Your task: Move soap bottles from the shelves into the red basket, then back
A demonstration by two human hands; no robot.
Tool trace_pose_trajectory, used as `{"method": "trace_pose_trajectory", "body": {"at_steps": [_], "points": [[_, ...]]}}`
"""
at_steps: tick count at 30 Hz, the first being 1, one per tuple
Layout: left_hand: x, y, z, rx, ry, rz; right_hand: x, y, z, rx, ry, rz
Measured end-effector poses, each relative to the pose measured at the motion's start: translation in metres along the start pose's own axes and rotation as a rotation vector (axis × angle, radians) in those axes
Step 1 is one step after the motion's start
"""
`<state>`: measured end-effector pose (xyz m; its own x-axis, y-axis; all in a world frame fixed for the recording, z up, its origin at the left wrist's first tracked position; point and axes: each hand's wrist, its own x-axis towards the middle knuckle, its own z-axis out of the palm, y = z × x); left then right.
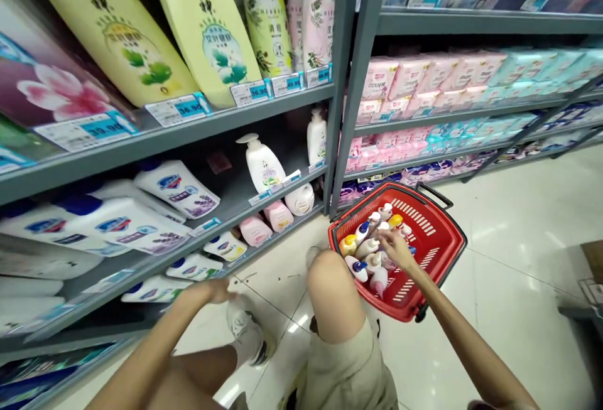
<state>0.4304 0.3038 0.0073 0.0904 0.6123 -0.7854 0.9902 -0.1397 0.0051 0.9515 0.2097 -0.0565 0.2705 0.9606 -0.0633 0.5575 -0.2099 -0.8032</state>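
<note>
Right hand (396,248) in a red basket (445,228) of pump bottles (368,248).
The hand is among the pump bottles inside the basket; I can't tell if it grips one. Left of the basket, the left hand (214,291) is near white bottles (195,267) on a low shelf; I can't tell its grip.
</note>
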Motion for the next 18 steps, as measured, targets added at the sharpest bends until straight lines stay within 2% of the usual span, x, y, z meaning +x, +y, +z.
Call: {"method": "trace_pose_trajectory", "body": {"at_steps": [2,3,4,6,8,9,13,18], "points": [[0.023,-0.011,0.023,-0.007,-0.204,-0.077,-0.026,0.042,0.004,-0.047,-0.139,0.118],[0.031,-0.013,0.027,-0.027,-0.223,-0.051,-0.036,0.052,0.008,-0.066,-0.183,0.15],[0.037,-0.012,0.027,-0.053,-0.172,0.003,-0.042,0.055,0.013,-0.095,-0.216,0.16],[0.047,-0.006,0.017,-0.087,-0.008,0.118,-0.044,0.049,0.028,-0.242,-0.243,0.137],[0.054,0.004,0.004,-0.089,0.149,0.185,-0.032,0.034,0.046,-0.437,-0.26,0.095],[0.057,0.01,-0.001,-0.086,0.19,0.195,-0.023,0.026,0.055,-0.524,-0.268,0.075],[0.06,0.025,-0.009,-0.106,0.192,0.232,0.023,0.0,0.092,-0.733,-0.341,-0.005],[0.056,0.019,-0.007,-0.142,0.128,0.209,0.055,-0.018,0.127,-0.967,-0.443,-0.021]]}}
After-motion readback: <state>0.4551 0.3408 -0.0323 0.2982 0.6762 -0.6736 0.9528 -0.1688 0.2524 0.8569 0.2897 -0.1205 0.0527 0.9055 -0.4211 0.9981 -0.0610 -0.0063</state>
